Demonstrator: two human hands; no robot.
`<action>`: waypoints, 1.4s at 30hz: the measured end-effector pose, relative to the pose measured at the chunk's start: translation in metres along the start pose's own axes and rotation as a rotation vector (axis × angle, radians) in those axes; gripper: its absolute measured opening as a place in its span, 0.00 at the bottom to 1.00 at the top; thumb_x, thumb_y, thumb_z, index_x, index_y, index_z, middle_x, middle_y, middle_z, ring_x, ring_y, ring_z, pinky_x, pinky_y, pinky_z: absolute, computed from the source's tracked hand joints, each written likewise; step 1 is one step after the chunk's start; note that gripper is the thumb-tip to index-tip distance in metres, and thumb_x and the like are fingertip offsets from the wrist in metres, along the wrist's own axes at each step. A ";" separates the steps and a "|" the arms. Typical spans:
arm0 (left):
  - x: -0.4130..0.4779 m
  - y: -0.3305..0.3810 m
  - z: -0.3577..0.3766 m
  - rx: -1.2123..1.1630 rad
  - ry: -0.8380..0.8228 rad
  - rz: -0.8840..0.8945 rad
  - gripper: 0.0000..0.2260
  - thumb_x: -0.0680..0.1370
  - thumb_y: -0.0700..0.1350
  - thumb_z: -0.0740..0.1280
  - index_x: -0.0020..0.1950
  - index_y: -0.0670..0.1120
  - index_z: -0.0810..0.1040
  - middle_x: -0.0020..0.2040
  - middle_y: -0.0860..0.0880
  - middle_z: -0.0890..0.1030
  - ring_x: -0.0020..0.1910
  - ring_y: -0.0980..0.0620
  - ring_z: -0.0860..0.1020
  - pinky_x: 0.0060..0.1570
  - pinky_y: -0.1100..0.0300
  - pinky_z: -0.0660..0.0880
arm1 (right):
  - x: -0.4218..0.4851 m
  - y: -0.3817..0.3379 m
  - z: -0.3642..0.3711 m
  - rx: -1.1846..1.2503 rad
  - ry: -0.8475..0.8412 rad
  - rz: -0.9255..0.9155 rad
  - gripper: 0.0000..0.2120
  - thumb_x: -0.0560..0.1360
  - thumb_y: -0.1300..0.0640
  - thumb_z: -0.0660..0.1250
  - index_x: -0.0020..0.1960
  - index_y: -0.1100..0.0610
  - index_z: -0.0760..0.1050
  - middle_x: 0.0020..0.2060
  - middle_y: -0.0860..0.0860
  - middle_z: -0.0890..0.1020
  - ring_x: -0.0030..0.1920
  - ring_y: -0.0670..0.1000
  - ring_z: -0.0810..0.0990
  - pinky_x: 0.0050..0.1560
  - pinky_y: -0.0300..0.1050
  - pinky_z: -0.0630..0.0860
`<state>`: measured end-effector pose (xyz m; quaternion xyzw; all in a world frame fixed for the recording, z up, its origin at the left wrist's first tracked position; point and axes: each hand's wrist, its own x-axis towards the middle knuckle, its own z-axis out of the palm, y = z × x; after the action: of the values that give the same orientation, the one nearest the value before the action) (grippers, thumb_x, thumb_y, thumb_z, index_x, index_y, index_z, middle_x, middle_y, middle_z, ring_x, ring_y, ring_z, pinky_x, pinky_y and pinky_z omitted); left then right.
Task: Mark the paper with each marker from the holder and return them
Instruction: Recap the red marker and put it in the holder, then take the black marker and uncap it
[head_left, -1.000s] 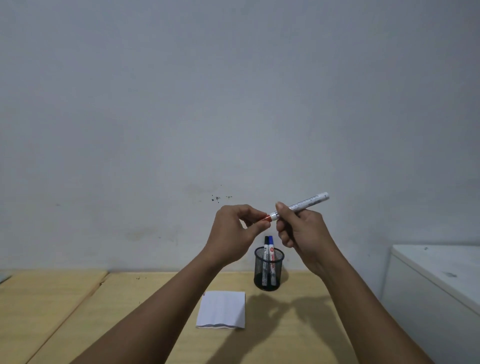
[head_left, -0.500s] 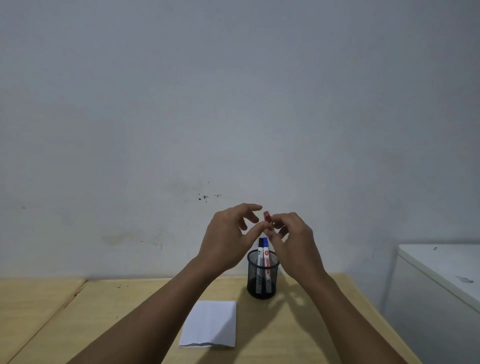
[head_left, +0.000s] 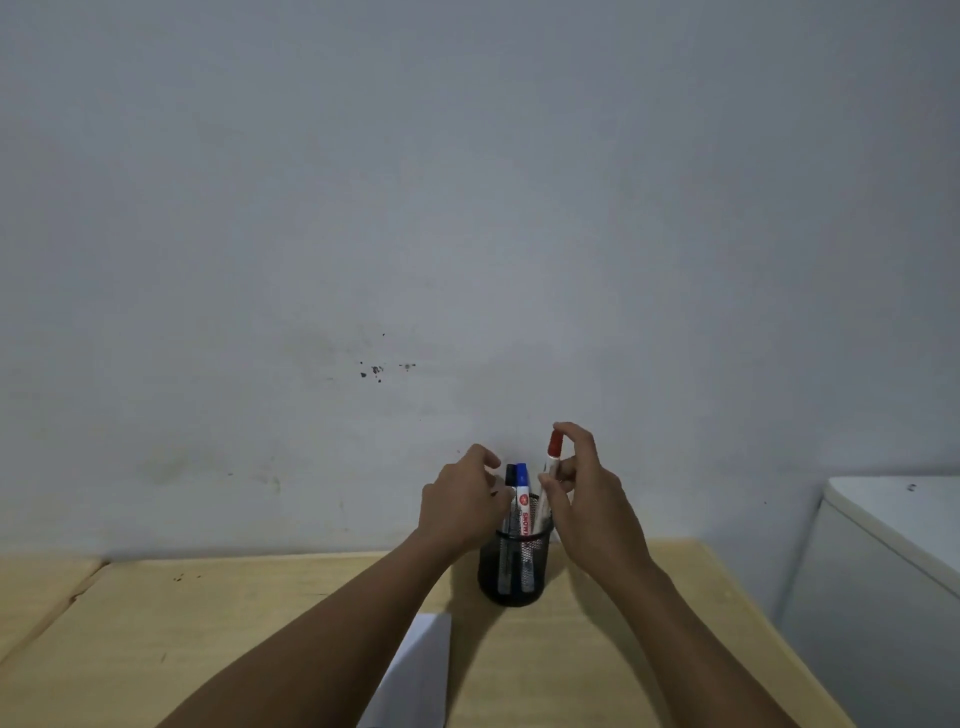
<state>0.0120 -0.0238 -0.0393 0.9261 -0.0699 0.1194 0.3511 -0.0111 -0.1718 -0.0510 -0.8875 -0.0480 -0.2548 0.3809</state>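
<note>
A black mesh holder (head_left: 511, 571) stands on the wooden table (head_left: 156, 639) near the wall. A blue-capped marker (head_left: 522, 499) and a black-capped marker (head_left: 510, 475) stand upright in it. My right hand (head_left: 587, 499) grips a red-capped marker (head_left: 551, 457) upright, cap on top, its lower end inside the holder at the right side. My left hand (head_left: 462, 506) hovers just left of the holder with fingers loosely curled and nothing in it. The white paper (head_left: 421, 670) lies on the table in front of the holder, partly under my left forearm.
A white cabinet (head_left: 893, 566) stands to the right of the table. A grey wall (head_left: 467, 208) rises right behind the holder. A seam splits the tabletop at the far left.
The red cap went back on the marker. My right hand turned the marker upright and lowered it into the holder. My left hand let go and dropped beside the holder.
</note>
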 end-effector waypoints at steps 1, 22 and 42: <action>0.003 -0.001 0.005 -0.013 -0.004 -0.001 0.15 0.78 0.48 0.69 0.63 0.48 0.72 0.61 0.47 0.82 0.54 0.48 0.81 0.51 0.51 0.80 | 0.002 0.003 0.003 -0.013 -0.017 0.010 0.25 0.80 0.52 0.65 0.70 0.37 0.57 0.47 0.46 0.81 0.46 0.48 0.82 0.44 0.52 0.85; -0.013 0.024 -0.059 -0.397 0.145 -0.076 0.07 0.71 0.47 0.72 0.48 0.54 0.84 0.45 0.54 0.84 0.49 0.52 0.80 0.56 0.46 0.74 | -0.010 -0.040 -0.021 0.043 -0.109 0.025 0.20 0.79 0.44 0.66 0.69 0.47 0.73 0.59 0.47 0.78 0.57 0.47 0.77 0.51 0.40 0.77; -0.124 0.013 -0.176 -1.107 -0.060 -0.407 0.07 0.73 0.53 0.72 0.48 0.51 0.83 0.47 0.57 0.86 0.47 0.54 0.77 0.46 0.53 0.65 | -0.077 -0.185 -0.031 1.398 -0.048 0.320 0.04 0.73 0.67 0.73 0.48 0.67 0.83 0.34 0.57 0.85 0.34 0.52 0.83 0.41 0.41 0.84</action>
<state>-0.1404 0.0899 0.0630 0.6028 0.0474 -0.0309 0.7959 -0.1421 -0.0547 0.0500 -0.4374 -0.0778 -0.0860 0.8918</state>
